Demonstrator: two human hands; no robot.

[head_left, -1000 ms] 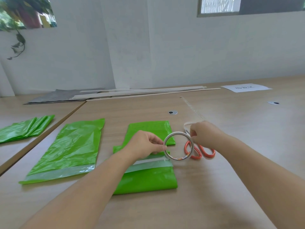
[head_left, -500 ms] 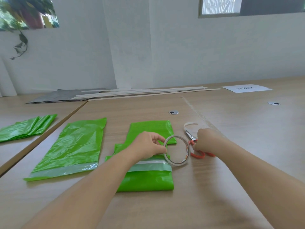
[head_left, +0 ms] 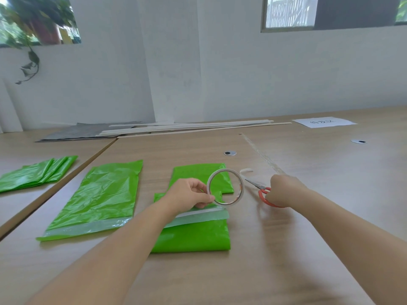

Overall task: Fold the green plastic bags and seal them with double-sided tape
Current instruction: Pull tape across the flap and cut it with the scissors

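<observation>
On table (head_left: 308, 249), right hand (head_left: 284, 190) now grips scissors (head_left: 256, 184).

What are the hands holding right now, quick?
Left hand: holding the tape roll by its rim.
Right hand: closed around the handles of the scissors.

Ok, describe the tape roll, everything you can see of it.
The tape roll is a thin, wide ring, whitish, with orange-brown marks inside its right wall. It stands on edge, its hole facing the camera, above the right edge of the folded bag. The left hand pinches its left rim. Whether its bottom touches the bag's clear strip is unclear. The scissors are apart, to its right.
</observation>
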